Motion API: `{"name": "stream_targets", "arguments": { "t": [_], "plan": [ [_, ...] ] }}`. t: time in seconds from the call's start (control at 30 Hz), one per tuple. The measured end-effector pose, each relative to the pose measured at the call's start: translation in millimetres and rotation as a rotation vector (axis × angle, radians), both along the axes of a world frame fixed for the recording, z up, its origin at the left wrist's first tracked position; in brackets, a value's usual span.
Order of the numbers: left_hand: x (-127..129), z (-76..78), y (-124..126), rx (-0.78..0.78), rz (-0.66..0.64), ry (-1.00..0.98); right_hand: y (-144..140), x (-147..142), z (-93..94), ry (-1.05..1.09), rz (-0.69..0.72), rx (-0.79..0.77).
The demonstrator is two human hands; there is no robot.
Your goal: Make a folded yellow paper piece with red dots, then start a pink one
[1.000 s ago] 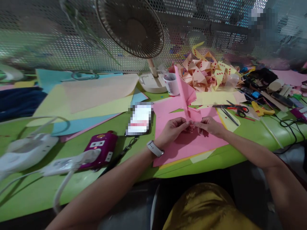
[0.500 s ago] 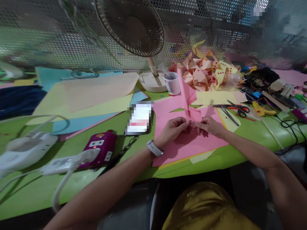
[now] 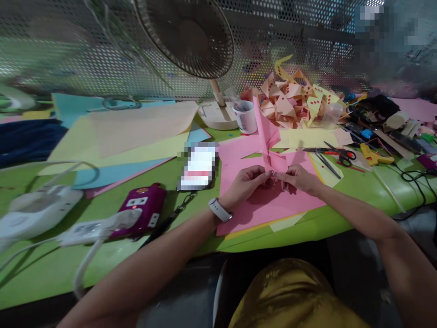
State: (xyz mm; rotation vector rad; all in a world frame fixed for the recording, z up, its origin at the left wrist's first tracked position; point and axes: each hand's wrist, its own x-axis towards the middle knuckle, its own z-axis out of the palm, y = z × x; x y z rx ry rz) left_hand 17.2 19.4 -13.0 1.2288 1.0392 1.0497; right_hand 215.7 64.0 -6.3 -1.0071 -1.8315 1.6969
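Note:
Between my hands stands a folded pink paper piece point(image 3: 264, 132), its tall pointed part rising away from me. My left hand point(image 3: 254, 179), with a pale watch band point(image 3: 220, 210) on the wrist, pinches its near edge. From the other side my right hand point(image 3: 297, 179) pinches the same edge, the fingertips of both hands almost meeting. Flat pink sheets point(image 3: 252, 214) lie under the hands, with a yellow edge showing beneath. Right of them rest black-handled scissors point(image 3: 346, 157) and tweezers point(image 3: 327, 165).
Left of my hands are a phone point(image 3: 198, 167), a purple power adapter point(image 3: 141, 212) and white power strips with cords. Behind stand a fan point(image 3: 191, 38), a white cup point(image 3: 245, 117) and a heap of folded paper pieces point(image 3: 290, 102). A yellow glue gun point(image 3: 374, 156) lies at right.

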Motion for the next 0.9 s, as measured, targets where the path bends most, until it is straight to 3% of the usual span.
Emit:
{"name": "stream_targets", "arguments": {
  "t": [0.9],
  "plan": [
    [-0.3,-4.2,0.5,-0.004,0.006,-0.001,4.9,2.6,-9.8,0.021,0.015,0.016]
  ]
}}
